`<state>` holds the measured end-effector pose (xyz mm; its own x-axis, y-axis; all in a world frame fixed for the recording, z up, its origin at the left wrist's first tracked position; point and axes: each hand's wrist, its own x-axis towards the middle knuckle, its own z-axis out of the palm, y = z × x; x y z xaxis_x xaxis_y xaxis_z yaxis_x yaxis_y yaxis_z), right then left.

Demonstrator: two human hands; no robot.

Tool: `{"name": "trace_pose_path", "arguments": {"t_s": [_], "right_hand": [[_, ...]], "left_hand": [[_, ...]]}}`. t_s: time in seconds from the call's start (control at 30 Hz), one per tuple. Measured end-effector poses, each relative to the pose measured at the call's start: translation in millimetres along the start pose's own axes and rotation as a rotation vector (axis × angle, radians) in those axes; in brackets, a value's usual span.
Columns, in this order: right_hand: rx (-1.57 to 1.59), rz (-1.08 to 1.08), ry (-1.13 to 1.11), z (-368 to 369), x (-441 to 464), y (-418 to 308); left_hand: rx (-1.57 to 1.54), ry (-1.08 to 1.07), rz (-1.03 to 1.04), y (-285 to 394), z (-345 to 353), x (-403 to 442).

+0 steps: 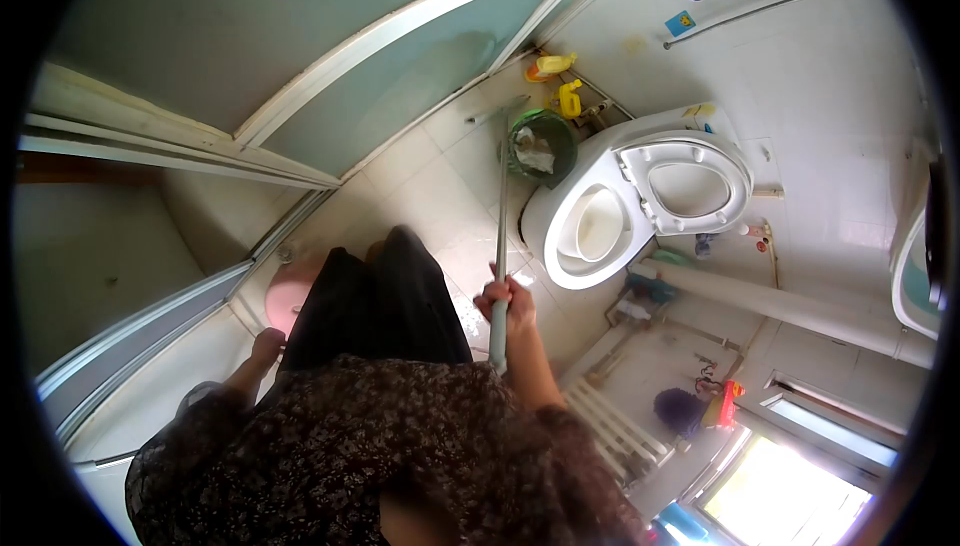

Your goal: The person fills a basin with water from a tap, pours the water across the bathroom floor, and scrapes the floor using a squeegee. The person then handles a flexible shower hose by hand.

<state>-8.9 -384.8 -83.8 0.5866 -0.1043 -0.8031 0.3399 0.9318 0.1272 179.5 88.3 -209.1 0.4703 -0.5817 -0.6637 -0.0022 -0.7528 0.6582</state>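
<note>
My right hand [508,303] is wrapped round the grey handle of a long-handled squeegee [502,206]. Its pole runs away from me across the tiled floor [410,191] to a thin crosswise head lying beside the green trash bin [541,144]. Crumpled pale paper or bag shows in the bin. Low at my left side, my left hand [266,347] hangs with its fingers curled, and I see nothing in it. A pink round stool or tub [290,291] is just beyond that hand, partly covered by my dark trousers; whether they touch I cannot tell.
A white toilet [575,264] with its lid raised stands right of the pole. Yellow bottles [569,100] are behind the bin. A frosted sliding door [400,86] borders the floor on the left. A white slatted rack [615,428] is near my right arm. Wet patches shine on the tiles.
</note>
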Motion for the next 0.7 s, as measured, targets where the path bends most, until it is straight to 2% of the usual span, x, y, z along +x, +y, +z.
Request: {"name": "trace_pose_path", "arguments": {"t_s": [0.07,0.1,0.17,0.23,0.27,0.3,0.37,0.4,0.43,0.47,0.5,0.57,0.6,0.63,0.7], "right_hand": [[-0.027,0.023,-0.092,21,21,-11],[-0.191,-0.002,-0.016,20,39,-20],[-0.777,-0.008,0.175,20,71,-38],[-1.104,-0.129,0.562,22,93,-41],[-1.368,-0.445,0.676,17,100,-34],[-1.709,-0.494,0.676,9,100,-41],[-1.862,-0.411,0.680,13,92,-35],[-1.882,-0.398,0.674,7,91,-37],[-1.787,-0.397,0.611,1,90,-39],[-1.689,-0.395,0.552,-6,87,-40],[-1.705,-0.384,0.553,-17,75,-39],[-1.763,-0.266,0.621,-30,42,-36],[-1.740,-0.205,0.639,-46,26,-39],[-1.717,-0.140,0.659,-67,6,-42],[-1.886,-0.271,0.543,-115,-38,-46]], "left_hand": [[0.040,-0.002,-0.044,5,-3,3],[0.060,-0.003,-0.066,7,-4,4],[-0.247,0.088,-0.295,39,-9,-2],[-0.299,0.143,-0.383,59,-14,-9],[-0.362,0.174,-0.447,62,-13,-14],[-0.428,0.206,-0.511,62,-8,-20],[-0.486,0.200,-0.514,11,9,-34],[-0.210,0.143,-0.297,-24,22,-42],[0.068,0.086,-0.078,-24,29,-49],[0.574,0.011,0.016,-24,38,-57],[0.561,0.011,0.005,-21,51,-69],[0.003,0.226,-0.423,-10,80,-82],[-0.166,0.250,-0.614,0,91,-88],[-0.185,0.254,-0.623,-20,113,-94],[-0.362,0.278,-0.646,-72,159,-110]]}}
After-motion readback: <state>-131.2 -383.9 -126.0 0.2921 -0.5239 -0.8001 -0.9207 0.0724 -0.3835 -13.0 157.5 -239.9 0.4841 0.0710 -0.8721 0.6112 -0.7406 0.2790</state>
